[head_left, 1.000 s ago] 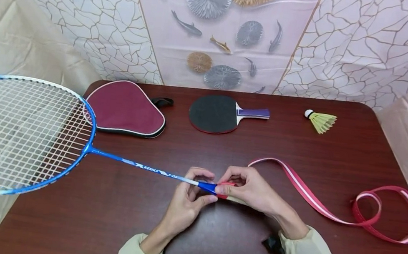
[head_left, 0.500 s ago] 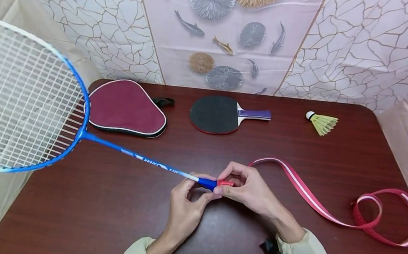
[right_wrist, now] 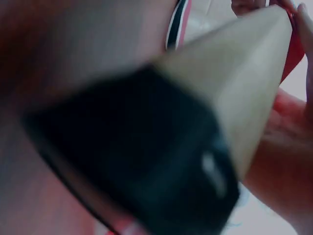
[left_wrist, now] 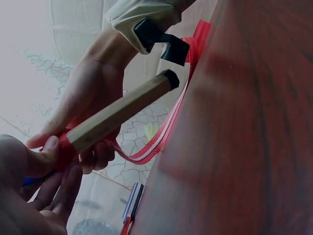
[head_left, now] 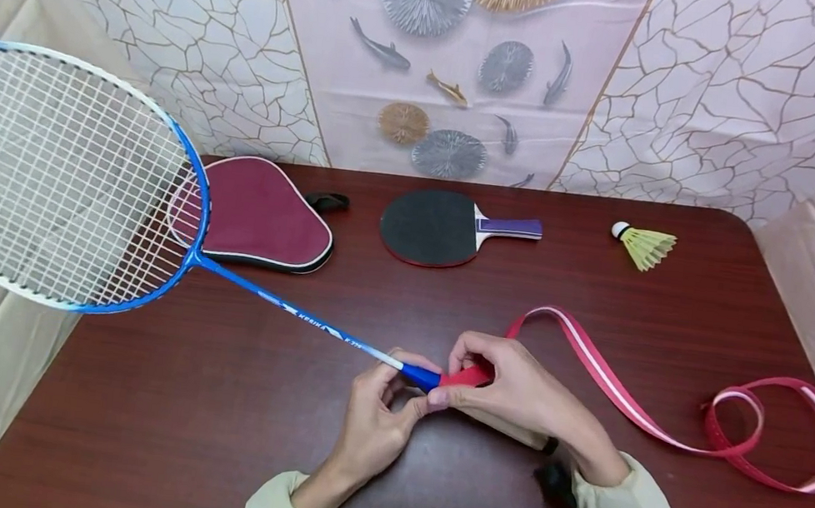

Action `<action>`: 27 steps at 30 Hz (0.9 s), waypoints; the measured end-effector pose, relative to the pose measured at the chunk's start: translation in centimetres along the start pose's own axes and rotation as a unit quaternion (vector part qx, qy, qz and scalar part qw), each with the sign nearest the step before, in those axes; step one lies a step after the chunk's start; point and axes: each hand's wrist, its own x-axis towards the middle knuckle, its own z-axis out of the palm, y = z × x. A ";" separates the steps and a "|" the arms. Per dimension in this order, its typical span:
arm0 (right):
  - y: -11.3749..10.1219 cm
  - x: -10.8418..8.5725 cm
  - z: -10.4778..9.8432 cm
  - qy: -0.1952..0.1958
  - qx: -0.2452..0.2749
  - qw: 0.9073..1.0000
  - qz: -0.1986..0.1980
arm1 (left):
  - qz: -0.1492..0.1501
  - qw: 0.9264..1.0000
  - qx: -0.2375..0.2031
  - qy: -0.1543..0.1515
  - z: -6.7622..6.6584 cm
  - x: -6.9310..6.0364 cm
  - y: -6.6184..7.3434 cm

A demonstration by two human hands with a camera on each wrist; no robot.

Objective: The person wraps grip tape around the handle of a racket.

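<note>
A blue and white badminton racket (head_left: 295, 310) is held above the table, its strung head to the left. My left hand (head_left: 375, 431) pinches it near the blue cone at the top of the handle. Beside it, my right hand (head_left: 524, 385) pinches red grip tape (head_left: 467, 376) against the handle just below the cone. In the left wrist view the tape wraps the top of the bare wooden handle (left_wrist: 120, 111), which ends in a black butt cap (left_wrist: 171, 79). The tape's loose length (head_left: 604, 381) trails right and coils on the table. The right wrist view shows the cap close and blurred.
At the back of the dark wooden table (head_left: 206, 432) lie a maroon paddle case (head_left: 268, 217), a black table tennis paddle (head_left: 429, 227) with a purple handle, and a yellow shuttlecock (head_left: 642, 246). A patterned cloth (head_left: 474, 69) hangs behind.
The racket head has swung up, then slightly down and right, as the racket turns. My right hand has shifted slightly right, and more red tape shows below the cone. The tape's near end has lifted.
</note>
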 end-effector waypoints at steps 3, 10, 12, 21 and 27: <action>-0.1 -0.1 -0.3 -0.005 -0.040 0.999 -0.033 | -0.001 1.000 -0.007 -0.015 0.0 0.0 0.1; 0.4 -0.1 -1.3 -0.026 0.085 0.990 -0.108 | -0.002 1.000 -0.007 -0.011 -0.1 0.0 0.1; 0.4 -0.1 -1.4 -0.010 0.090 0.991 -0.099 | -0.010 1.000 -0.005 -0.006 -0.1 0.0 0.1; 0.1 0.1 -0.4 0.056 0.084 0.994 -0.033 | -0.054 0.997 -0.047 0.010 -0.4 0.0 -0.1; -0.1 0.2 0.1 0.040 0.119 0.992 0.008 | -0.063 0.995 -0.072 0.015 -0.7 0.1 -0.3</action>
